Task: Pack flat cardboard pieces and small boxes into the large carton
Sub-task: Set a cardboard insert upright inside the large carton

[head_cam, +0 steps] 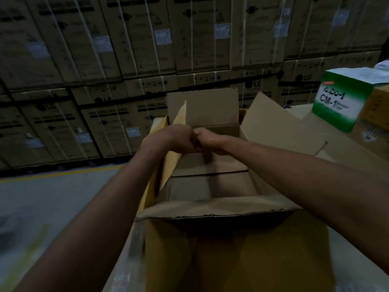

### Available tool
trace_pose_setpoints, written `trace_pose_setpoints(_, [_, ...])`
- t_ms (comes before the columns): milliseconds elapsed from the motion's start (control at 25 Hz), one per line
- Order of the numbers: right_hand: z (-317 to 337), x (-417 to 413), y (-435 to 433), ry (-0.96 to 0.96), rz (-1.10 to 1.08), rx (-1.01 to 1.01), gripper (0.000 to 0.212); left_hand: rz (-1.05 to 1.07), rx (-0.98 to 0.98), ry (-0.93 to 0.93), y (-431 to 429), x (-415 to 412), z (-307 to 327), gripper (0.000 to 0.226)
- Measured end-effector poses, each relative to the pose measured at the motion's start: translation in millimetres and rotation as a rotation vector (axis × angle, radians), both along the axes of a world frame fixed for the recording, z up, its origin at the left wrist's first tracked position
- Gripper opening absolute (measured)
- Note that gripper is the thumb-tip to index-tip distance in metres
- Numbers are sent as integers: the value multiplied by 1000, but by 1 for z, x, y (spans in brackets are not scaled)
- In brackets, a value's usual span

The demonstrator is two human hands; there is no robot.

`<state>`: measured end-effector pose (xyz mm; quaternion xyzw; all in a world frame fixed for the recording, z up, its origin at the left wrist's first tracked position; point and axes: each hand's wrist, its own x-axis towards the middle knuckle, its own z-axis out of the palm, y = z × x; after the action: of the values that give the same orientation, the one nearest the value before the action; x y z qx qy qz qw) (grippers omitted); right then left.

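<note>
Above the open brown large carton [212, 208], left hand [177, 138] and right hand [208, 139] meet, fingers curled, grip contents unclear.

At frame centre the left hand [181, 137] and right hand [208, 139] meet, fingers curled, above the open large carton [210, 208]. Stacked washing-machine boxes [126, 49] fill the top, and a green box [336, 104] sits upper right.
</note>
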<state>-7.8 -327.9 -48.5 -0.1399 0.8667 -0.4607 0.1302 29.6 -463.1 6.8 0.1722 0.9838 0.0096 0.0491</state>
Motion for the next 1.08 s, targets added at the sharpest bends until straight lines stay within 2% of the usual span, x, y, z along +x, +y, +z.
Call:
trace_pose_setpoints(40, [10,-3,-18,75,71,13,25,85,39,90,-22,3,10,19])
trace_pose_setpoints(120, [15,-11,-52,176,206,195,60,237,60,267,-65,8,13,23])
trace_pose_setpoints(200, [6,-7,-83,219,314,415,82,357,5,284,-97,15,-3,34])
trace_pose_setpoints(280, [-11,-1,-103,266,377,480,87,420,14,220,-116,20,-25,48])
trace_pose_setpoints(400, [-27,-3,-107,310,329,451,80,453,333,169,-126,22,-43,62])
trace_pose_setpoints(480, [-29,-7,-103,298,306,472,84,433,398,145,-127,21,-42,62])
trace_pose_setpoints(560, [-27,-6,-98,262,312,481,85,381,318,103,-123,18,-37,62])
trace_pose_setpoints(680, [-22,0,-82,267,302,585,70,375,177,108,-111,17,-32,65])
trace_pose_setpoints(800, [-30,-3,-32,277,109,1073,50,404,-84,169,-98,25,-31,57])
trace_pose_setpoints(880, [-35,-6,12,202,-61,1326,48,369,-333,276,-86,29,-32,50])
trace_pose_setpoints(960, [-33,-5,51,122,-186,1388,56,223,-490,357,-68,26,-34,47])
trace_pose_setpoints(1000, [-29,-2,64,105,-208,1372,53,138,-488,342,-56,22,-35,46])
trace_pose_setpoints(1080, [-29,2,81,88,-239,1279,50,50,-343,196,-28,7,-39,46])
